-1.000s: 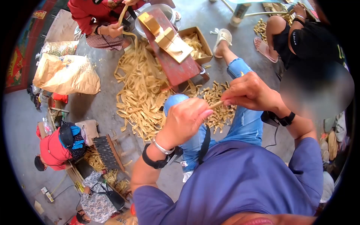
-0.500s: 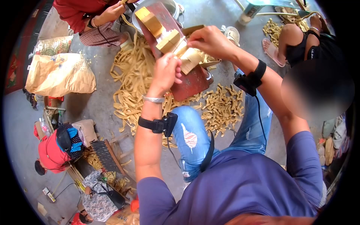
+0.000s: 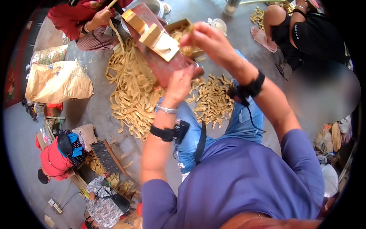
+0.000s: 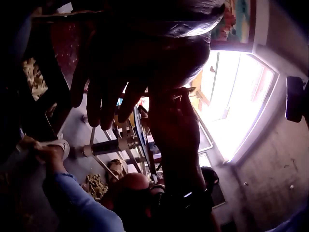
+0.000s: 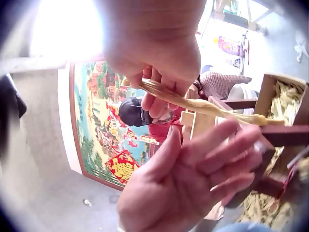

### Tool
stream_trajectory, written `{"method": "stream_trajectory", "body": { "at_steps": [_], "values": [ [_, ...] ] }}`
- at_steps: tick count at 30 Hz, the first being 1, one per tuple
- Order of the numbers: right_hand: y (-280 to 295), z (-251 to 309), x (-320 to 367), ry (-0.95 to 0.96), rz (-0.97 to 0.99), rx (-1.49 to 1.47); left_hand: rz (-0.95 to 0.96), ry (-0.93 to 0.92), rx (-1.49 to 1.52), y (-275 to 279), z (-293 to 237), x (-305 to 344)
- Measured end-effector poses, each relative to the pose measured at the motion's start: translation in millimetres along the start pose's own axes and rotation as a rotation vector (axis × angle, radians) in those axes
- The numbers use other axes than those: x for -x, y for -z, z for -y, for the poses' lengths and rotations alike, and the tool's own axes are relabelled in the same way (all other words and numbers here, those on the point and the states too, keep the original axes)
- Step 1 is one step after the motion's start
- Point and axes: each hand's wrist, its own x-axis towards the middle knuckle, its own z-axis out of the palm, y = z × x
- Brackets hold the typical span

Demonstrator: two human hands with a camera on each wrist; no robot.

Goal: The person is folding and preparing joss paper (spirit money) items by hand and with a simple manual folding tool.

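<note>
My right hand is raised beside the red bench. In the right wrist view it pinches a long, soft tan strip between thumb and fingers, and the strip stretches off to the right. The left hand is held just below the strip, palm up with its fingers spread, holding nothing. From the head, that left hand shows near the bench's close end. A wooden block jig sits on the red bench, left of the right hand. In the dark left wrist view, the left fingers hang straight.
Long tan strips lie heaped on the floor left of the bench, and short knotted pieces lie near my knees. A cardboard box of strips stands behind. A paper sack lies at left. Other people sit around.
Both hands first held a small tan piece above my lap, then reached to the wooden jig. Now the right hand is off the jig with a strip, and the left has drawn back and opened.
</note>
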Motion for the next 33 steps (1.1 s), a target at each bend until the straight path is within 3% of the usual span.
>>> {"method": "stream_trajectory", "body": {
  "at_steps": [3,6,8,10,12,14,16,17,20,23,27,30,33],
  "values": [
    [-9,7,68,0.017,-0.064,-0.079,-0.198,0.097,0.765,-46,-30,20],
    [-20,16,128,-0.026,-0.137,-0.123,-0.165,-0.124,0.741,-67,-12,31],
    [-25,24,161,-0.077,-0.171,-0.135,-0.227,-0.067,0.705,-87,-13,45],
    [-30,33,179,0.126,-0.297,0.529,-0.304,-0.148,0.463,-99,-7,50],
    [-29,57,179,0.366,-0.358,0.951,-0.202,-0.146,0.257,-109,-12,63],
    [-19,66,178,0.425,-0.348,1.073,-0.116,-0.135,0.16,-118,-26,76],
    [-10,56,181,0.289,-0.311,0.851,-0.049,-0.118,0.166,-122,-39,86],
    [-8,52,183,0.212,-0.322,0.721,-0.106,-0.08,0.049,-122,-43,89],
    [-16,54,193,-0.077,-0.408,0.343,-0.402,-0.573,-0.702,-126,-50,92],
    [-20,56,195,-0.12,-0.49,0.175,-0.495,-0.74,-0.926,-132,-48,97],
    [-15,48,203,-0.216,-0.379,0.476,-0.479,-0.736,-1.029,-134,-43,105],
    [-14,47,207,-0.102,-0.179,0.398,-0.5,-0.762,-1.025,-126,-32,106],
    [-24,40,205,0.02,0.03,0.605,-0.588,-0.719,-1.036,-115,-17,123]
  ]
}}
